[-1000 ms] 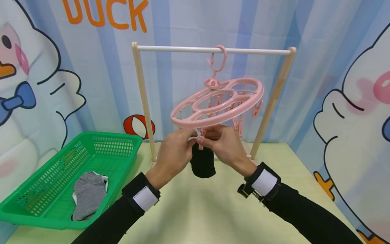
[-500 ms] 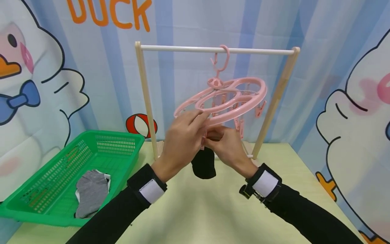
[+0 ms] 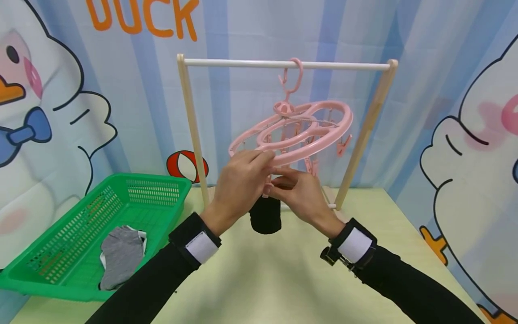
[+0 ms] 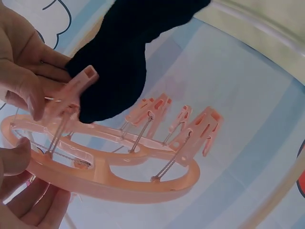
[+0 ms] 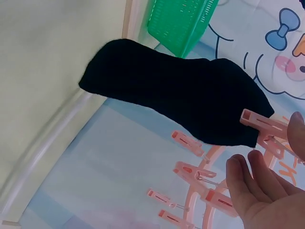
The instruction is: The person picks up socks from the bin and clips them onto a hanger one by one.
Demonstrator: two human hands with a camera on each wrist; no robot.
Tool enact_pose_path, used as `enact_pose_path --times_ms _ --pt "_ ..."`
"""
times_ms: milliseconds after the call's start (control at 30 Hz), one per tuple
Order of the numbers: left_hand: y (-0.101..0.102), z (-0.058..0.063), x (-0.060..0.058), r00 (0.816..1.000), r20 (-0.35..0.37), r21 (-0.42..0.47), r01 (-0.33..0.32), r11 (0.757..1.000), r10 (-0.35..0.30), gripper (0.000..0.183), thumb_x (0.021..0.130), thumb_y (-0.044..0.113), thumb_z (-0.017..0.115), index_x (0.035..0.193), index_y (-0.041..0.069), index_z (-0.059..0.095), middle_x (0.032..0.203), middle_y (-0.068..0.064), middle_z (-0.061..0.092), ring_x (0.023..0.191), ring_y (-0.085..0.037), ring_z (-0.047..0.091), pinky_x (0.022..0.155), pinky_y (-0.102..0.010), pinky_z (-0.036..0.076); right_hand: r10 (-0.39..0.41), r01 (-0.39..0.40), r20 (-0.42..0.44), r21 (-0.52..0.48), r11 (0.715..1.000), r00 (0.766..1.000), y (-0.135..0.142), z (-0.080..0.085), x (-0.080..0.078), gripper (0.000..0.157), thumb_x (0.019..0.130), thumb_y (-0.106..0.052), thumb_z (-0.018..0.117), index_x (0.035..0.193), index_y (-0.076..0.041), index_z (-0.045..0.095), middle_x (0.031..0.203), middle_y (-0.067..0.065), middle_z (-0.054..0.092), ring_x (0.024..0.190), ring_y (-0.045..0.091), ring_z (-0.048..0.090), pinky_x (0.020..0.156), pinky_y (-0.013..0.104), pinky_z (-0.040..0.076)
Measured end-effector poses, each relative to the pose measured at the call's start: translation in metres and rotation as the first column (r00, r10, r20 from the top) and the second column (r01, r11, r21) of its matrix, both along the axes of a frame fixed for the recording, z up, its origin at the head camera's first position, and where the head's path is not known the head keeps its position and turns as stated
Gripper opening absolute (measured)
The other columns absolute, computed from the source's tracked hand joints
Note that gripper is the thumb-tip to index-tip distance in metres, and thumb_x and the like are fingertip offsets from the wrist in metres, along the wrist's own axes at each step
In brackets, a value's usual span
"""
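Observation:
A pink round clip hanger (image 3: 319, 145) hangs tilted, its near left side low. My left hand (image 3: 238, 183) grips that low rim, thumb on one side and fingers on the other in the left wrist view. Below the rim, a black sock (image 3: 265, 218) hangs from a pink clothespin (image 5: 259, 121) that bites its edge. My right hand (image 3: 301, 193) pinches this clothespin near its upper end, with the thumb laid on it. In the right wrist view the sock (image 5: 176, 95) stretches full length away from the hand. Other pink clothespins (image 4: 202, 131) dangle from the ring without cloth.
The hanger's hook (image 3: 297, 74) sits over the white bar (image 3: 234, 64) of a wooden-legged rack (image 3: 366, 130). At left on the table (image 3: 259, 288) stands a green basket (image 3: 162, 225) with grey socks (image 3: 123, 256) in it. A duck-print curtain (image 3: 259, 27) closes the back.
My left hand has risen from the clothespin to the hanger's rim. My right hand stays by the clothespin. The sock has swung slightly left.

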State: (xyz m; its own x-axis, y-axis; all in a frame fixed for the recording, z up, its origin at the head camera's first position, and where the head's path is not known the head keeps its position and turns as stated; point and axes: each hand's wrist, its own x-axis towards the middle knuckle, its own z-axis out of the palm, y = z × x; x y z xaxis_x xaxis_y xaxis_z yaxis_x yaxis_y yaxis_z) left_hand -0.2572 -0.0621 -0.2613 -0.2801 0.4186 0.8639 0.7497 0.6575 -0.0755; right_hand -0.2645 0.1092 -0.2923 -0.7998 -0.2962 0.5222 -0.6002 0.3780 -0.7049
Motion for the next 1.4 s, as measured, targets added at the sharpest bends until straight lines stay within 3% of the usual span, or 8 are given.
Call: enact_pose_path --times_ms 200,367,567,667,833,933,1133,1400 --pt "-0.006 0.0 0.0 1.0 0.01 0.018 -0.007 1.0 0.007 0.028 0.083 0.005 0.076 0.109 0.002 0.065 0.094 -0.011 0.067 0.085 -0.024 0.061 0.071 -0.036 0.056 -0.084 0.084 -0.002 0.066 0.994 0.996 0.005 0.0 0.0 0.052 0.082 -0.03 0.079 0.125 -0.004 0.063 0.103 0.01 0.071 0.088 0.011 0.068 0.089 0.042 0.052" --pt "-0.01 0.0 0.001 1.0 0.015 0.046 0.006 0.999 -0.007 0.029 0.084 0.004 0.075 0.111 0.002 0.065 0.093 -0.012 0.068 0.082 -0.023 0.062 0.067 -0.035 0.056 -0.163 0.169 -0.109 0.048 0.984 0.981 0.008 0.0 -0.004 0.037 0.09 -0.022 0.072 0.117 0.001 0.063 0.096 0.01 0.071 0.083 0.016 0.068 0.074 0.041 0.057" --pt "-0.014 0.0 0.002 1.0 0.025 0.073 -0.001 0.997 -0.001 0.03 0.084 0.004 0.075 0.113 0.003 0.065 0.095 -0.012 0.069 0.083 -0.023 0.065 0.068 -0.037 0.058 -0.221 0.235 -0.223 0.037 0.971 0.949 0.011 0.003 -0.017 0.033 0.094 -0.019 0.066 0.118 0.002 0.056 0.094 0.012 0.068 0.08 0.022 0.066 0.076 0.046 0.054" --pt "-0.016 0.001 0.002 0.999 0.031 0.079 -0.011 0.997 0.008 0.03 0.085 0.004 0.074 0.114 0.002 0.066 0.098 -0.013 0.07 0.086 -0.025 0.066 0.072 -0.038 0.058 -0.166 0.18 -0.194 0.057 0.982 0.967 0.013 0.009 -0.025 0.037 0.097 -0.018 0.061 0.129 -0.003 0.051 0.097 0.012 0.067 0.085 0.022 0.065 0.08 0.047 0.053" --pt "-0.018 0.002 0.001 0.999 0.045 0.087 0.002 0.996 -0.006 0.027 0.087 0.002 0.072 0.113 0.002 0.066 0.102 -0.013 0.069 0.089 -0.025 0.066 0.075 -0.039 0.058 -0.067 0.068 -0.014 0.08 0.994 0.998 0.018 0.016 -0.036 0.037 0.1 -0.02 0.057 0.134 -0.007 0.049 0.098 0.013 0.068 0.094 0.023 0.064 0.081 0.046 0.052" --pt "-0.017 0.003 0.001 0.998 0.057 0.084 0.012 0.996 -0.017 0.025 0.088 0.001 0.07 0.112 0.003 0.064 0.103 -0.013 0.068 0.087 -0.024 0.065 0.073 -0.038 0.058 -0.048 0.044 0.061 0.059 0.997 0.997 0.02 0.018 -0.036 0.033 0.099 -0.022 0.059 0.129 -0.007 0.053 0.1 0.012 0.069 0.098 0.021 0.063 0.081 0.045 0.051" --pt "-0.019 0.004 0.001 0.997 0.073 0.063 -0.022 0.998 0.017 0.031 0.087 0.003 0.071 0.117 0.003 0.064 0.108 -0.013 0.067 0.082 -0.024 0.065 0.066 -0.036 0.058 -0.057 0.057 0.08 -0.005 0.998 0.995 0.018 0.023 -0.034 0.03 0.096 -0.022 0.065 0.121 -0.006 0.06 0.099 0.01 0.069 0.091 0.017 0.065 0.081 0.043 0.051" --pt "-0.025 0.003 0.001 0.996 0.079 0.055 -0.047 0.997 0.042 0.036 0.088 0.005 0.071 0.124 0.004 0.065 0.117 -0.013 0.066 0.104 -0.027 0.062 0.08 -0.042 0.056 -0.036 0.04 0.145 -0.028 0.999 0.989 0.017 0.025 -0.031 0.024 0.097 -0.022 0.063 0.115 -0.008 0.061 0.095 0.013 0.07 0.091 0.019 0.064 0.082 0.044 0.048"
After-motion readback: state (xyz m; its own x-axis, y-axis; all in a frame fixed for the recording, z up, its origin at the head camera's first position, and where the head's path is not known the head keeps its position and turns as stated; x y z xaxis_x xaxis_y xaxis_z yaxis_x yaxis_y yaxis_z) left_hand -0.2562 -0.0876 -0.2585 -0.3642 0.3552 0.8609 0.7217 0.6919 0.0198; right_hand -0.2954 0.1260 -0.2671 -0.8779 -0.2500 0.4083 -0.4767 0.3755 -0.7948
